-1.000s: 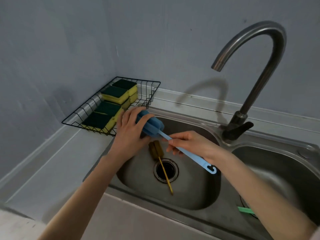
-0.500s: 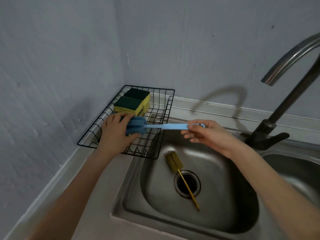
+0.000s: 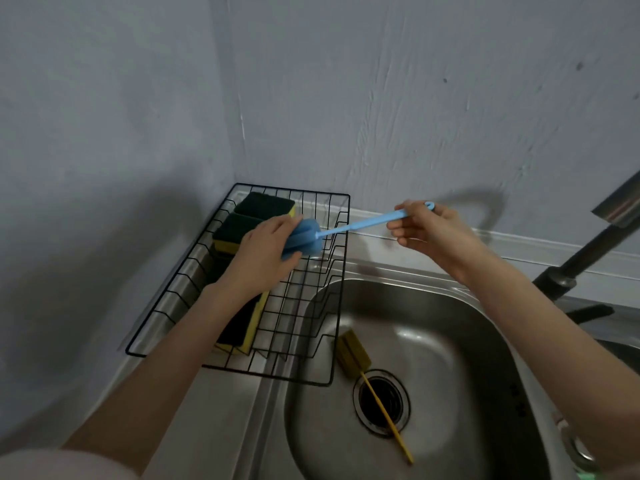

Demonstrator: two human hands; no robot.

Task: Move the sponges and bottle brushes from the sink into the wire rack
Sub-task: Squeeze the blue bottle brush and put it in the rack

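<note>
A blue bottle brush is held level over the black wire rack. My left hand grips its sponge head and my right hand pinches the handle end near the hook. Green-and-yellow sponges lie along the rack's left side, one partly hidden under my left forearm. A yellow bottle brush lies in the steel sink, its thin handle crossing the drain.
The rack stands in the corner against the blue walls, its right edge overhanging the sink rim. A grey faucet rises at the right. A second basin shows at the far right edge.
Both hands have carried the blue brush up out of the sink and leftward over the rack. The handle end has risen toward the back wall. The yellow brush has stayed put.
</note>
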